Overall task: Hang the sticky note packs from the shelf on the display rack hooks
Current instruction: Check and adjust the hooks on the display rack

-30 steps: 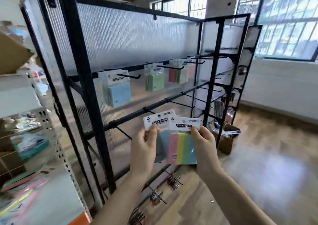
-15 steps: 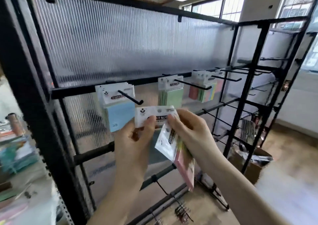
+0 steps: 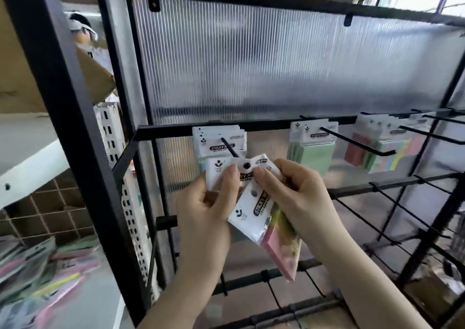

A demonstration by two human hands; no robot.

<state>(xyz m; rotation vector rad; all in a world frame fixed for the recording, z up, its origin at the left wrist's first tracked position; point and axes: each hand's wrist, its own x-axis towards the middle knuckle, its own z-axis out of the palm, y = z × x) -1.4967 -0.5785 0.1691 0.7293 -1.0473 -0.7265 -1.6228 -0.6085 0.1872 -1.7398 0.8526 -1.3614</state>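
My left hand (image 3: 206, 218) and my right hand (image 3: 299, 200) both pinch the white header of a sticky note pack (image 3: 219, 168), whose hole sits at the tip of the leftmost hook (image 3: 230, 148). My right hand also holds a second pack (image 3: 261, 218) with pink and yellow notes, hanging tilted below. Blue packs (image 3: 219, 139) hang behind on that same hook. Green packs (image 3: 312, 152) and multicoloured packs (image 3: 382, 152) hang on hooks to the right.
The black display rack (image 3: 251, 127) has a ribbed translucent back panel and bare hooks (image 3: 392, 218) on its lower bars. At the left stands a white shelf (image 3: 30, 167) with loose sticky note packs (image 3: 45, 273) below. A person with a cap (image 3: 81, 30) stands behind the rack.
I have moved closer to the rack. Both hands have lifted the front pack up to the tip of the leftmost hook; the second pack still dangles from my right hand.
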